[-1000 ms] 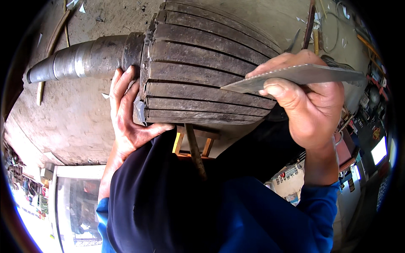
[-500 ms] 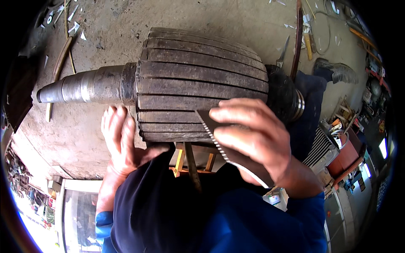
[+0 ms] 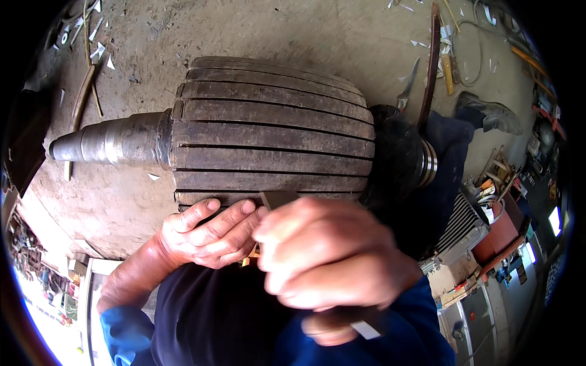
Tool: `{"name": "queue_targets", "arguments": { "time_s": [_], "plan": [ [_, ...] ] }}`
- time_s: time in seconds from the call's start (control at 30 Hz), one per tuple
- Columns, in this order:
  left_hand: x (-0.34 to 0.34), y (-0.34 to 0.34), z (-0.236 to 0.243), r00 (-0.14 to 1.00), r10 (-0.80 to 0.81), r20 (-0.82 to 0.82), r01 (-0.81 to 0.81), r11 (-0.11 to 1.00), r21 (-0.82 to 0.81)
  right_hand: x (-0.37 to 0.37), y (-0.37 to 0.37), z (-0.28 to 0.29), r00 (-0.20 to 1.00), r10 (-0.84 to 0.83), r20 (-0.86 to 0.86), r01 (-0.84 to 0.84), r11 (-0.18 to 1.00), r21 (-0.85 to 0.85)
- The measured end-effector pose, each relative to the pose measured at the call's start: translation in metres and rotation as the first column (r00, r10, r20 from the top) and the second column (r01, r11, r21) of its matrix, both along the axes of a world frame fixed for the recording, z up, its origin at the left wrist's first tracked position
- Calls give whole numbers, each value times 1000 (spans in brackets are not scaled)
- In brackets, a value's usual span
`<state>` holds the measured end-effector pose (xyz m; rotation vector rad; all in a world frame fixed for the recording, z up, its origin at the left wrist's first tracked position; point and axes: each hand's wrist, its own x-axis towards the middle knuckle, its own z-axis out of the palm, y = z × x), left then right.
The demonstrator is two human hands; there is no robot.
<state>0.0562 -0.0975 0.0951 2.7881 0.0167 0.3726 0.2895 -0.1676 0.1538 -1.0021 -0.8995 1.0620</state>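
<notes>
In front of me lies a large grey-brown slotted rotor (image 3: pixel 274 141), a drum with long grooves and a stepped metal shaft at its left end. My right hand (image 3: pixel 329 256) is closed around a flat brown toothed blade (image 3: pixel 279 199), smeared by motion. One end of the blade meets the rotor's near side, and its pale other end shows below my fist. My left hand (image 3: pixel 210 235) rests along the rotor's near lower edge, fingers stretched out beside the blade's tip. Its thumb is hidden.
A knife (image 3: pixel 408 85) and a dark curved bar (image 3: pixel 431 67) lie beyond the rotor's right end. A boot (image 3: pixel 491 114) and a dark trouser leg (image 3: pixel 448 146) extend there too. Scraps litter the floor at far left. A reddish bin (image 3: pixel 497 229) stands at the right.
My left hand has moved right onto the rotor's near edge. My right hand has moved down and left with the blade, which has tilted. The view has shifted slightly.
</notes>
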Motion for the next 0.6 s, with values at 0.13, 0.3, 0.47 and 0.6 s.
{"name": "queue_targets", "arguments": {
  "time_s": [0.13,0.3,0.47,0.6],
  "plan": [
    [10,-5,-4,993,81,86,-79,997,-22,49,-14,9,999,19,-42,-27,978,-207],
    [10,-4,-5,993,71,96,-71,997,-7,63,1,0,992,36,-123,-69,958,-277],
    [11,-5,-5,988,114,105,-116,993,15,42,16,1,992,-72,-105,31,937,-348],
    [16,-8,-4,971,196,139,-189,980,-61,16,10,7,975,-218,-28,195,916,-352]
  ]
}}
